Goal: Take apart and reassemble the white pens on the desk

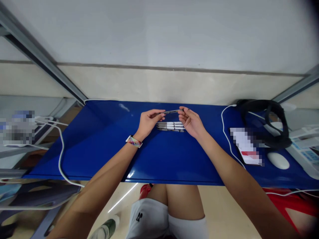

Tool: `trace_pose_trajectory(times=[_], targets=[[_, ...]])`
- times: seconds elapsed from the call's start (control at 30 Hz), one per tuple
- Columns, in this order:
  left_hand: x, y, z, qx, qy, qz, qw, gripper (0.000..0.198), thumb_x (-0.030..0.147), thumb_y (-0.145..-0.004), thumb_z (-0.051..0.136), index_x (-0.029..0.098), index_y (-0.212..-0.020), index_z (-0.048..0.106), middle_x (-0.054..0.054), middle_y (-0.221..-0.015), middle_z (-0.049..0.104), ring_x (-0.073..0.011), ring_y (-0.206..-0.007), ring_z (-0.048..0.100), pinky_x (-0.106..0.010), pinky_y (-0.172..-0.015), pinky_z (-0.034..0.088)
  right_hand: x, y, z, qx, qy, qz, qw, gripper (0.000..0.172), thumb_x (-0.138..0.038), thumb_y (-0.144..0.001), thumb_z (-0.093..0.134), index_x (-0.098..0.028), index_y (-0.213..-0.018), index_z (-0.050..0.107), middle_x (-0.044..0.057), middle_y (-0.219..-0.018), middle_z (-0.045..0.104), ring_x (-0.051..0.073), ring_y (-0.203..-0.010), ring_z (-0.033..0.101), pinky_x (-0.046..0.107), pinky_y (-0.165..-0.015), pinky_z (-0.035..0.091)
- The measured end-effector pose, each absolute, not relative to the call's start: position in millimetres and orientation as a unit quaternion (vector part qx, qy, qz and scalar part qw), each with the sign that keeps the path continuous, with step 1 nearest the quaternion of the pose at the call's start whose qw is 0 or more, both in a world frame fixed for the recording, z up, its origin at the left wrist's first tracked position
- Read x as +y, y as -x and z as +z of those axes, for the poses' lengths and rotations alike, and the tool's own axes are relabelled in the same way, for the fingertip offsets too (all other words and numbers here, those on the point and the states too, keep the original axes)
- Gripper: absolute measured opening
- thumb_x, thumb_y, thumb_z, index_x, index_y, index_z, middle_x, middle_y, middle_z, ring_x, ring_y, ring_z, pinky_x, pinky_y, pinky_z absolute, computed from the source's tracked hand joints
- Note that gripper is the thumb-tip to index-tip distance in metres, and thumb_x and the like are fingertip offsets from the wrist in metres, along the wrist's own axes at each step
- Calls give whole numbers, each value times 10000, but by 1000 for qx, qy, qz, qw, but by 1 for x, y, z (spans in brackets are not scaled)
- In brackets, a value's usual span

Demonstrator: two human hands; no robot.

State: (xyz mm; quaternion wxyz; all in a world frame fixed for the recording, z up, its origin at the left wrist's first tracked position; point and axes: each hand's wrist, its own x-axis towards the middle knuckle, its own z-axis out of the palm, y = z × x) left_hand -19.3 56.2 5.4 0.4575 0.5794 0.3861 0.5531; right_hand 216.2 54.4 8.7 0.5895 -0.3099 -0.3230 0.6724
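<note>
Between my two hands a slim dark pen (171, 111) is held level, just above the blue table (104, 142). My left hand (151, 121) pinches its left end with thumb and fingertips, and a patterned band sits on that wrist. The pen's right end is in the fingertips of my right hand (190, 121). Directly below lie several white and dark pens (170, 126), side by side in a row with their tips to the left. My right fingers partly cover their right ends.
At the right are a black head strap (264, 109), a blurred phone (246, 146), a white computer mouse (278, 160) and a white cable (225, 132). Another white cable (61, 156) hangs over the left edge. A pale wall (159, 84) stands behind the table.
</note>
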Motion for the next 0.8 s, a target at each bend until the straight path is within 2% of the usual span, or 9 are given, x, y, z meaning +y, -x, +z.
trace_pose_trajectory(times=[0.27, 0.37, 0.47, 0.6, 0.7, 0.8], targets=[[53, 18, 7, 384, -598, 550, 438, 258, 390, -908, 881, 226, -1107, 885, -72, -944, 866, -219, -861, 816, -390, -871, 680, 56, -217, 7, -370, 359, 622, 589, 284, -475, -899, 912, -246, -1051, 838, 21, -907, 854, 161, -752, 801, 275, -762, 705], [57, 22, 6, 384, -608, 548, 427, 263, 394, -912, 870, 222, -1111, 876, -70, -947, 859, -224, -880, 810, -391, -872, 668, 56, -221, 6, -451, 388, 550, 586, 340, -534, -877, 903, -253, -1063, 854, 25, -868, 833, 189, -748, 779, 345, -744, 687], [62, 26, 3, 401, -625, 536, 402, 256, 377, -920, 853, 230, -1128, 875, -77, -999, 859, -229, -908, 797, -385, -861, 641, 59, -226, 2, -558, 439, 413, 570, 259, -496, -890, 879, -268, -1011, 864, 36, -891, 840, 239, -852, 790, 424, -842, 666], [64, 31, 0, 435, -678, 498, 320, 203, 348, -965, 790, 256, -1123, 879, -87, -1117, 858, -255, -971, 776, -431, -920, 606, 61, -234, -4, -684, 473, 244, 499, 141, -393, -972, 777, -292, -1027, 859, 48, -1044, 860, 289, -1015, 781, 492, -968, 614], [65, 34, -1, 447, -730, 456, 243, 180, 294, -975, 754, 287, -1107, 877, -67, -1125, 859, -279, -1037, 754, -468, -981, 566, 60, -238, -6, -731, 483, 173, 450, 137, -335, -1003, 728, -297, -1055, 848, 55, -1045, 856, 311, -1032, 759, 510, -960, 595], [67, 35, -4, 456, -758, 417, 207, 196, 207, -939, 731, 290, -1061, 860, -44, -1095, 861, -285, -1040, 733, -465, -968, 542, 60, -239, -6, -760, 481, 142, 414, 127, -308, -1008, 714, -293, -1025, 839, 69, -1054, 851, 341, -1088, 730, 534, -979, 572]])
